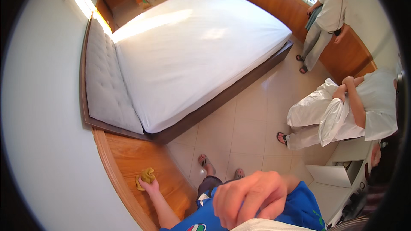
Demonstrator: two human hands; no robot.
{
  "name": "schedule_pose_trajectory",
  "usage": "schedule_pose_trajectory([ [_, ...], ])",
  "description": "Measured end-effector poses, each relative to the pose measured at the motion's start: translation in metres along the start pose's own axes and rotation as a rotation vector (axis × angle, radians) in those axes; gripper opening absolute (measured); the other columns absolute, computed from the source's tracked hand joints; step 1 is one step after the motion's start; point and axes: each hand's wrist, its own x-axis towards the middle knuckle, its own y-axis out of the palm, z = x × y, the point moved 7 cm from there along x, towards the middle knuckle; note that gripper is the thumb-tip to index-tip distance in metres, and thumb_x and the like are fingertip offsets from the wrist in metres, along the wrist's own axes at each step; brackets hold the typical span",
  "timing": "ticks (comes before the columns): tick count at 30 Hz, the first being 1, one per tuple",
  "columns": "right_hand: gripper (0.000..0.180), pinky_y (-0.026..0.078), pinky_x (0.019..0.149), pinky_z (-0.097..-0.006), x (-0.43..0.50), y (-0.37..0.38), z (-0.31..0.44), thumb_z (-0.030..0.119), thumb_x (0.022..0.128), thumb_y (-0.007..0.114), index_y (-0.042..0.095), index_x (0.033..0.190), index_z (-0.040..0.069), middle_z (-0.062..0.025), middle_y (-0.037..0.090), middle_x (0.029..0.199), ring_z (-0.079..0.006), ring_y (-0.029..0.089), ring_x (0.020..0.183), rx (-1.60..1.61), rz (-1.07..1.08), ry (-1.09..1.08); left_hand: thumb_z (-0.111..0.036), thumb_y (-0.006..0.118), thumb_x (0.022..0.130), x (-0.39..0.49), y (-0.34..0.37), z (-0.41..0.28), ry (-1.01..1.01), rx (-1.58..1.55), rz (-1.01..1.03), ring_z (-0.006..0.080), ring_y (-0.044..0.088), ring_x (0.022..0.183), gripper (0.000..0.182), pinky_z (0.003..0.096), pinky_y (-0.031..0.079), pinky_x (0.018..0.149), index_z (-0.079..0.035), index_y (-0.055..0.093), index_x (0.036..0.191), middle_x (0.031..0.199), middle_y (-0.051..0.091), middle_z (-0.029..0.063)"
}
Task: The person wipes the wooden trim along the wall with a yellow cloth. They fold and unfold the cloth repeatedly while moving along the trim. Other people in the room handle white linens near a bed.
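Note:
On the left, my left hand (150, 187) grips a crumpled yellow-brown cloth (148, 175). Behind the cloth is a varnished wood panel (135, 149) running along the wall beside the bed; I cannot tell whether they touch. My right hand (252, 197) is raised close to the camera in front of my blue shirt (199, 213), its fingers curled. What lies under those fingers is hidden, so a hold cannot be told. Pale fabric (273, 225) shows just below that hand at the picture's bottom edge.
A bed with a white-covered mattress (205, 54), grey tufted headboard (107, 77) and dark frame (224, 106) stands ahead. One person (379, 96) at right holds white fabric (334, 115); another (329, 16) stands by the window. White cabinet (329, 175) has an open door. Tiled floor (247, 122) between.

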Motion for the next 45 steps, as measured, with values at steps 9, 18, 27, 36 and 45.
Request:
schedule_pose_trajectory([
  [9,0.016,0.048,0.079,-0.0390,0.051,-0.024,-0.093,0.011,0.098,0.063,0.070,0.093,-0.003,-0.0155,0.071,0.090,-0.0273,0.068,0.078,-0.030,-0.258,0.032,-0.032,0.049,0.101,0.067,0.072,0.019,-0.122,0.067,0.005,0.0252,0.065,0.106,0.041,0.0375,0.053,0.088,-0.003,0.062,0.126,0.119,0.069,0.0090],
  [18,0.025,0.050,0.089,-0.0338,-0.084,-0.115,-0.171,0.010,0.101,0.059,0.061,0.122,-0.004,-0.0111,0.068,0.097,-0.0182,0.064,0.098,-0.743,-0.590,0.736,-0.022,0.059,0.096,0.150,0.122,0.025,-0.055,-0.013,0.004,0.0218,0.069,0.095,0.020,0.0334,0.056,0.082,-0.005,0.064,0.106,0.108,0.071,0.0073],
  [27,0.019,0.052,0.084,-0.0277,-0.270,-0.150,-0.118,0.013,0.101,0.061,0.068,0.109,-0.003,-0.0075,0.072,0.095,-0.0134,0.068,0.091,-0.783,-1.011,0.914,-0.034,0.065,0.098,-0.006,0.129,-0.001,0.076,0.313,-0.193,0.0211,0.063,0.111,0.043,0.0398,0.053,0.094,-0.010,0.056,0.132,0.124,0.065,0.0045],
  [36,0.022,0.054,0.077,-0.0296,-0.330,-0.175,-0.116,0.018,0.100,0.065,0.068,0.104,-0.004,-0.0100,0.073,0.089,-0.0152,0.070,0.083,-0.882,-0.825,1.010,-0.031,0.064,0.099,-0.134,0.102,-0.022,0.080,0.294,0.084,0.0256,0.056,0.125,0.048,0.0451,0.046,0.106,-0.009,0.051,0.139,0.137,0.057,0.0095],
  [45,0.024,0.055,0.081,-0.0299,-0.314,-0.176,-0.164,0.019,0.100,0.064,0.067,0.105,-0.004,-0.0093,0.073,0.093,-0.0156,0.070,0.086,-0.927,-0.770,1.108,-0.009,0.066,0.088,-0.084,0.231,-0.046,1.371,1.699,-0.085,0.0368,0.049,0.124,0.046,0.0449,0.043,0.104,-0.008,0.058,0.133,0.131,0.053,0.0161],
])
